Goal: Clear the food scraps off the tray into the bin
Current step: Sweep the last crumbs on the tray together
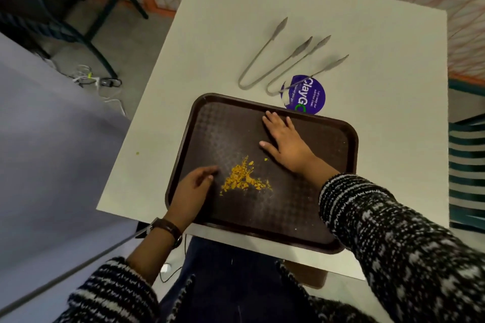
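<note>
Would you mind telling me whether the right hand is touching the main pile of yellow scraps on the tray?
Apart. The head view shows the right hand flat on the tray, with bare tray between it and the scrap pile.

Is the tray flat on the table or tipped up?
Flat: the tray rests on the table, right hand spread on it, scraps heaped beside the left hand.
</note>
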Demonstrator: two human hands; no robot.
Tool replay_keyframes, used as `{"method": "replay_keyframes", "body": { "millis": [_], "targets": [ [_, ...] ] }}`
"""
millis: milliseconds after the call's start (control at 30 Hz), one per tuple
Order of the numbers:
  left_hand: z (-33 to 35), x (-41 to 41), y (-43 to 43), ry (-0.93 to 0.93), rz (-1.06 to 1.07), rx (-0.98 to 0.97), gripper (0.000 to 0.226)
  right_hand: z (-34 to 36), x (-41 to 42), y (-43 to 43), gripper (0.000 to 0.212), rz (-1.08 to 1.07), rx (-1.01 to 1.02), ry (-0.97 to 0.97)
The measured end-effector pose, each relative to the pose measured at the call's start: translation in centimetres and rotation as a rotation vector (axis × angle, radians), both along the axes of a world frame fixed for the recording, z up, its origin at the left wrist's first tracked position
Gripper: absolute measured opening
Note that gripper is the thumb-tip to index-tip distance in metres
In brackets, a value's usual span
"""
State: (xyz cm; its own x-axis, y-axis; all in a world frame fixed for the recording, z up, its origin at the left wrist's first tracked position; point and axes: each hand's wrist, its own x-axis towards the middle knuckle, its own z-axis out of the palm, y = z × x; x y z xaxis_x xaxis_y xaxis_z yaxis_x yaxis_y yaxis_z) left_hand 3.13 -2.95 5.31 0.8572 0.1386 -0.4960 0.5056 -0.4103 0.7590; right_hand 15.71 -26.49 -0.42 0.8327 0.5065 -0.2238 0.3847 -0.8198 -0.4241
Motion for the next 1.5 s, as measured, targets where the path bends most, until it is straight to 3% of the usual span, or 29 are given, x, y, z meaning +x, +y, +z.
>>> {"method": "replay_keyframes", "body": {
  "millis": [200, 433, 567, 667, 767, 900, 1200, 1367, 1500],
  "targets": [
    [-1.2, 0.0, 0.9, 0.054, 0.036, -0.013, 0.028, -0.6, -1.6, 2.1, 0.069, -0.099, 0.148, 0.038],
    [-1.8, 0.2, 1.5, 0.001, -0.019, 0.007, 0.028, 0.4, -9.8, 6.0, 0.067, 0.037, 0.394, 0.219],
    [-1.9, 0.5, 2.0, -0.122, -0.095, 0.077, 0.031, 1.2, -10.7, 3.9, 0.056, -0.28, 0.447, 0.053],
    [-1.9, 0.4, 2.3, -0.16, -0.134, 0.099, 0.035, 0.4, -10.9, 1.3, 0.056, -0.561, 0.313, -0.054],
    [-1.7, 0.3, 2.3, -0.195, -0.159, 0.136, 0.036, -0.7, -11.4, 1.5, 0.062, -0.725, 0.186, -0.029],
    [-2.0, 0.2, 3.1, -0.209, -0.125, 0.185, 0.039, -1.3, -12.1, 5.7, 0.063, -0.634, 0.146, -0.007],
    [-1.7, 0.5, 4.2, -0.232, -0.101, 0.115, 0.039, 0.0, -12.1, 13.1, 0.068, -0.525, 0.431, 0.085],
    [-1.5, 1.8, 4.1, -0.254, -0.113, 0.08, 0.037, 0.4, -13.6, 9.2, 0.108, -0.278, 0.028, 0.008],
    [-1.6, 2.3, 4.2, -0.241, -0.139, 0.072, 0.037, -0.2, -13.5, 8.2, 0.113, -0.176, -0.111, 0.032]
  ]
}}
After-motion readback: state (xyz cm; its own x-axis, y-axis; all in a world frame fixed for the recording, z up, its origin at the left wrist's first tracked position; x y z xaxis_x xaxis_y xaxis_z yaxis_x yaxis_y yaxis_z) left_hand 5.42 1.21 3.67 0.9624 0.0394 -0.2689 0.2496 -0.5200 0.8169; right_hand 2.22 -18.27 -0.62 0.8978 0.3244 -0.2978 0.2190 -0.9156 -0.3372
